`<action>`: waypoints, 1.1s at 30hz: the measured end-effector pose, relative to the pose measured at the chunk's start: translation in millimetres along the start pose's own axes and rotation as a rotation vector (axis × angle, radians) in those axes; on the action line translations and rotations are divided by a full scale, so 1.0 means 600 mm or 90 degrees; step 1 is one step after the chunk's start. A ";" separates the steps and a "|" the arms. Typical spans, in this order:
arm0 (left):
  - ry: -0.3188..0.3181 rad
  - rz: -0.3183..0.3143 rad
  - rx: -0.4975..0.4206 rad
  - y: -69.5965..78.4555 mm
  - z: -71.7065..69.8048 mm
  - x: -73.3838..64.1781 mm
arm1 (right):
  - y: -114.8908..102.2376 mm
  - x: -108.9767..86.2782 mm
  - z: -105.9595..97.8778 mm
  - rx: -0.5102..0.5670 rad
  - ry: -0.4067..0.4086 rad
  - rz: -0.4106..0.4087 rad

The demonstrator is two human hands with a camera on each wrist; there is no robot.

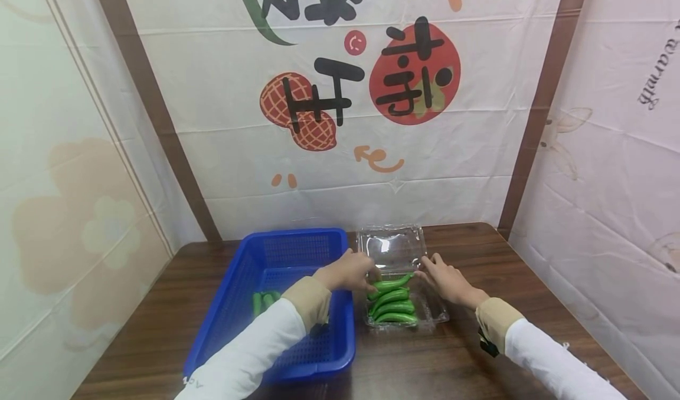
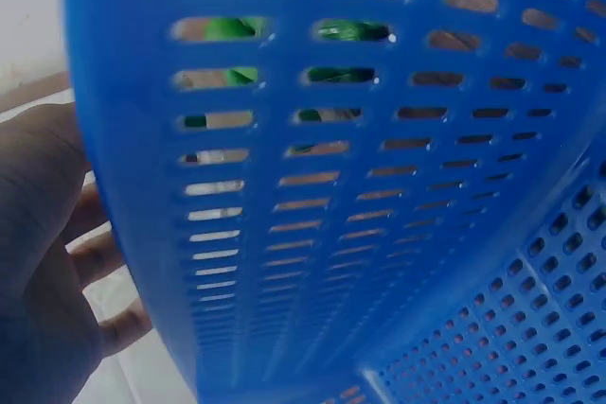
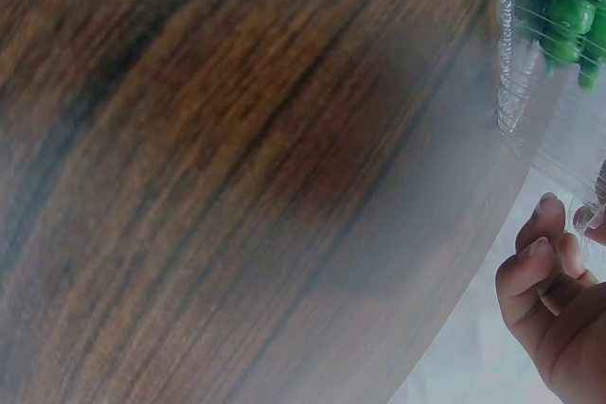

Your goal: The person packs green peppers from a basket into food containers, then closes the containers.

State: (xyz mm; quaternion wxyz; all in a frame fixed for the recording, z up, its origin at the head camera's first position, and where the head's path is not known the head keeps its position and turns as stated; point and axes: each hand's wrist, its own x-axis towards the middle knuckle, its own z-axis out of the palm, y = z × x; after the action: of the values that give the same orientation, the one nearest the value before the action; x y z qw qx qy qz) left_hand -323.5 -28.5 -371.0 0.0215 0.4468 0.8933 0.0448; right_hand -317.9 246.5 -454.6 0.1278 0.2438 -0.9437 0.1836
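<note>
A clear plastic clamshell box (image 1: 432,312) stands with its lid (image 1: 398,249) raised at the back. Several curved green peppers (image 1: 395,307) lie stacked in a row in its base. My left hand (image 1: 347,270) reaches over the basket's right wall, and its thumb and fingers pinch the left end of the rearmost green pepper (image 1: 393,284). In the left wrist view the basket wall hides those fingertips. My right hand (image 1: 448,279) is at the box's right rear corner; in the right wrist view its curled fingers (image 3: 535,267) and thumb pinch the clear plastic edge.
A blue perforated basket (image 1: 212,323) stands left of the box, its right wall close beside it. More green peppers (image 1: 257,304) lie inside, partly behind my left sleeve. Both stand on a brown wooden table (image 1: 143,335), with a printed white cloth (image 1: 340,205) hanging behind.
</note>
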 end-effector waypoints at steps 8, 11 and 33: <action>-0.036 -0.041 -0.013 0.007 0.015 0.009 | 0.003 0.003 0.001 0.009 -0.022 0.018; -0.040 -0.038 0.004 0.010 0.020 0.011 | 0.003 0.004 0.000 0.011 -0.018 0.019; -0.060 -0.032 0.052 0.016 0.027 0.006 | 0.001 0.007 0.000 -0.001 -0.020 0.030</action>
State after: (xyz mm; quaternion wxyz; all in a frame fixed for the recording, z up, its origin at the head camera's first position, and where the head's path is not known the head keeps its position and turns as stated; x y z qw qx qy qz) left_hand -316.6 -18.9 -385.9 0.0464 0.4260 0.9034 -0.0134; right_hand -321.6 245.1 -453.5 0.1088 0.2243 -0.9511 0.1823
